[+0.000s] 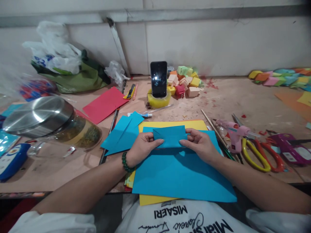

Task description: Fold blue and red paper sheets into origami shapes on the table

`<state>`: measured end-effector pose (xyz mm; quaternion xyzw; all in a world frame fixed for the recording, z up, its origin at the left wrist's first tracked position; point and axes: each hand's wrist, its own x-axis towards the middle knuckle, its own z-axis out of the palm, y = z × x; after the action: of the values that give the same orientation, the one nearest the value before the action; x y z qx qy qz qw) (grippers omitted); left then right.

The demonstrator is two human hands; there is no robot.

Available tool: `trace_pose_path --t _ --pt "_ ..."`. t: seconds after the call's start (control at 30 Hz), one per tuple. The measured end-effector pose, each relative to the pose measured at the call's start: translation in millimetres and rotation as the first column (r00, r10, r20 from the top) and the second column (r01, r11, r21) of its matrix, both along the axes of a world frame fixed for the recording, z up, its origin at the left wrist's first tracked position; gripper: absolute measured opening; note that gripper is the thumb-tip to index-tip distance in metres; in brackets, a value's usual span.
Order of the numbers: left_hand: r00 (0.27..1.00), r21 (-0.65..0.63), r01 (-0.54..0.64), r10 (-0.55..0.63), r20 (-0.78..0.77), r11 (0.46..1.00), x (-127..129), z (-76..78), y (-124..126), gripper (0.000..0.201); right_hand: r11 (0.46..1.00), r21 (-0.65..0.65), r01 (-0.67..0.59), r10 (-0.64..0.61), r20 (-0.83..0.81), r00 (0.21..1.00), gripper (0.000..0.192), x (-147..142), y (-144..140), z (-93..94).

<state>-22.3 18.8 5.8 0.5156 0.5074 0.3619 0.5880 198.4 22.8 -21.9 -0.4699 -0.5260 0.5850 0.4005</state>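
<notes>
Hands: left hand, right hand | grip: each pinching folded blue paper | paper between them, over blue sheet

Lots here you can't really make out. The plastic bags top left are smeared with blur, and so is the red-and-blue thing under them, no clue what it is. The blue sheet covers most of the yellow paper beneath. Fingertips of the left hand and right hand tuck behind the folded blue piece. The colored paper row gets cut by the right edge, and the shirt print by the bottom.
</notes>
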Motion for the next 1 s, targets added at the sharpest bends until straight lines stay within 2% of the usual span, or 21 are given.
trace_pose_path --t 0.2,0.4,0.7,1.0 --pt "0.995 0.014 0.062 -0.063 0.081 0.998 -1.1 1.0 -1.8 0.044 0.981 -0.124 -0.148 0.141 -0.066 0.988 0.042 -2.3 -0.3 6.5" --pt "0.998 -0.012 0.054 -0.054 0.017 0.998 -2.6 0.0 -1.5 0.046 0.992 -0.08 -0.098 0.092 -0.078 0.993 0.035 -3.6 -2.5 6.0" --pt "0.995 0.074 0.083 -0.078 -0.068 0.994 -5.1 0.7 -0.5 0.047 0.993 -0.038 -0.115 0.115 0.003 0.993 0.036 0.5 -3.4 8.3" --pt "0.994 0.08 0.108 -0.107 -0.016 0.991 -9.8 -6.7 2.3 0.046 0.991 -0.04 -0.13 0.13 0.013 0.991 0.041 2.2 -2.4 8.5"
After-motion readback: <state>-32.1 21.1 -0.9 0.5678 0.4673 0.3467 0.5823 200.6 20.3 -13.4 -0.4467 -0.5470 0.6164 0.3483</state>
